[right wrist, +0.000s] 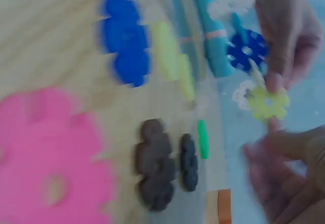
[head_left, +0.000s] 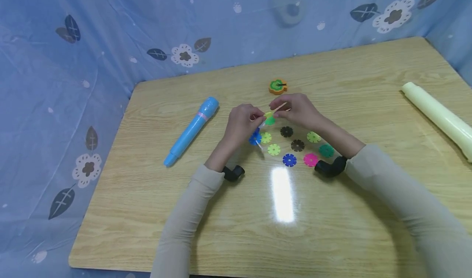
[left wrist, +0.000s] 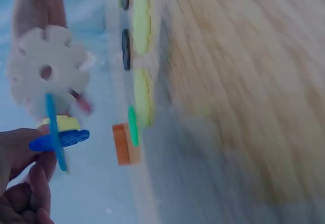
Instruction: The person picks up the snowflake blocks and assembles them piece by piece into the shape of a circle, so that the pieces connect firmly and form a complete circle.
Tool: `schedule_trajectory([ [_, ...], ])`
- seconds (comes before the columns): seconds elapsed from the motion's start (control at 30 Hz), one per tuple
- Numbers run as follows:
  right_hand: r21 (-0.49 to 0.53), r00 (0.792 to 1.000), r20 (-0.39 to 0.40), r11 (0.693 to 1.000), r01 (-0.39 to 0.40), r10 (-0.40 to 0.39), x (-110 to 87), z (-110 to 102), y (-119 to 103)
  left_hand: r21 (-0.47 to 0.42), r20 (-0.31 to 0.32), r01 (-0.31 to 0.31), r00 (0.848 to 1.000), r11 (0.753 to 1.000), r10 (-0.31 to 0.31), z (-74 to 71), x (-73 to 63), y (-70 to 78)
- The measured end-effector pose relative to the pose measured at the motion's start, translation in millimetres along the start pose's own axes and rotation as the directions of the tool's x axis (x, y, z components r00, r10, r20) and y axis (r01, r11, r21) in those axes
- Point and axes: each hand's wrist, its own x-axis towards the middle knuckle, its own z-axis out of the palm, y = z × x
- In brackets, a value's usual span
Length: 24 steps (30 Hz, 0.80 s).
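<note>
Plainly, the left hand pinches a yellow disc; the right hand just beside it; its grip I cannot tell.

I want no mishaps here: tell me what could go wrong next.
The linked discs might come apart at a slot if the left hand pinches them unevenly. The right hand, at the edge of the yellow disc, might push it askew. The black wrist device could knock the pink disc close by.
</note>
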Motion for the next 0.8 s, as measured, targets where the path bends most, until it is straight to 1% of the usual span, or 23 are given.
schedule_trajectory([
  [0.03,0.013,0.997,0.022,0.997,-0.078,0.078,2.0,-1,2,-0.016,0.001,0.030,1.000,0.999,-0.030,-0.8,-0.7,-2.2],
  [0.07,0.013,0.988,0.047,0.989,-0.148,0.147,3.7,-1,4,-0.030,0.002,0.055,0.998,0.998,-0.055,-1.2,-1.4,-4.8],
  [0.13,-0.022,0.964,0.097,0.969,-0.246,0.247,6.6,-2,8,-0.057,0.009,0.098,0.995,0.994,-0.098,-1.4,-2.7,-10.1],
  [0.17,-0.047,0.951,0.118,0.958,-0.282,0.286,7.5,-1,9,-0.065,0.012,0.112,0.994,0.992,-0.112,-1.3,-3.2,-12.5],
  [0.23,-0.107,0.936,0.145,0.945,-0.309,0.322,8.7,0,12,-0.075,0.021,0.128,0.992,0.989,-0.127,-0.7,-4.4,-16.9],
  [0.3,-0.151,0.933,0.146,0.940,-0.307,0.328,9.2,3,13,-0.077,0.027,0.127,0.992,0.989,-0.126,-0.2,-5.4,-20.0],
  [0.43,-0.225,0.953,0.083,0.937,-0.268,0.293,10.5,7,10,-0.082,0.033,0.114,0.993,0.990,-0.112,-1.2,-6.1,-22.3],
  [0.5,-0.246,0.958,0.061,0.934,-0.259,0.282,11.6,8,8,-0.089,0.035,0.115,0.993,0.989,-0.112,-2.4,-5.9,-22.4],
  [0.57,-0.246,0.966,0.038,0.939,-0.240,0.257,11.2,8,7,-0.096,0.038,0.116,0.993,0.989,-0.113,-3.0,-5.6,-22.1],
  [0.7,-0.192,0.977,-0.016,0.958,-0.212,0.213,10.5,9,8,-0.078,0.041,0.100,0.994,0.992,-0.097,-3.0,-5.6,-21.4],
  [0.73,-0.164,0.977,-0.027,0.963,-0.213,0.211,10.4,9,8,-0.068,0.041,0.098,0.995,0.993,-0.096,-2.9,-5.7,-21.2],
  [0.77,-0.127,0.974,-0.033,0.965,-0.228,0.225,10.9,8,8,-0.057,0.040,0.093,0.995,0.994,-0.091,-2.8,-5.8,-21.3],
  [0.8,-0.056,0.968,-0.028,0.967,-0.250,0.249,11.5,7,8,-0.046,0.038,0.091,0.995,0.995,-0.090,-3.0,-5.8,-21.4],
])
